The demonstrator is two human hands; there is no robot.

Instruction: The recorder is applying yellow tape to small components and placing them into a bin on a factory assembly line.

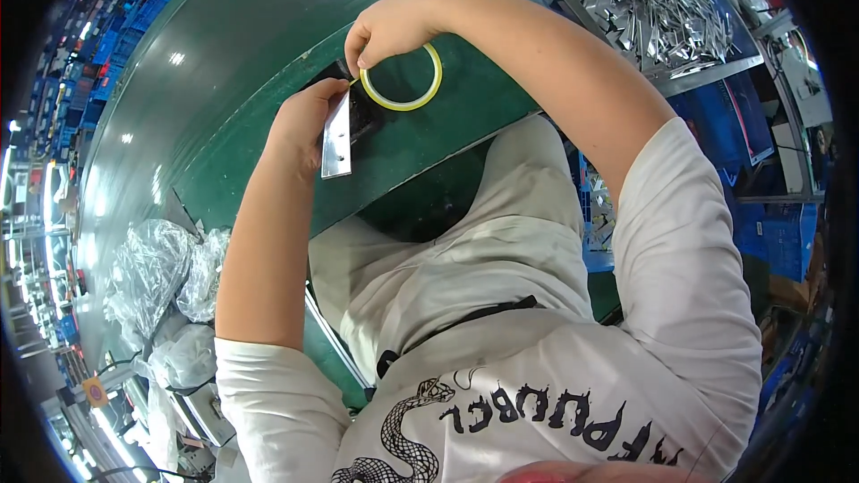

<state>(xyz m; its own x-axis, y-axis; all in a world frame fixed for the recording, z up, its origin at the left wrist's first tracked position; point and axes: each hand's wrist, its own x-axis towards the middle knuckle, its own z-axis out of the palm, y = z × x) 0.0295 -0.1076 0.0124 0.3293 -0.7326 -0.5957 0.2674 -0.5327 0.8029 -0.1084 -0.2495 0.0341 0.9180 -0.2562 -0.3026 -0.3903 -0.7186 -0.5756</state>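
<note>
My left hand point(309, 116) is closed around a flat silver metal plate point(337, 145) with small holes along it, its lower end pointing toward me. Just right of it, my right hand point(389, 29) pinches a ring-shaped roll of yellow tape point(439, 80). A short strip of tape runs from the roll to the plate's upper end, by my left fingertips. Beneath both hands lies a dark, black object point(362, 116) on the green work surface; its kind is partly hidden by my left hand.
The green table point(465, 98) curves across the front. A metal-edged bin heaped with thin silver metal strips point(662, 13) stands at the far right. Clear plastic bags point(152, 277) lie at the left. Blue crates point(107, 45) line the far left, and another blue crate point(787, 237) sits at right.
</note>
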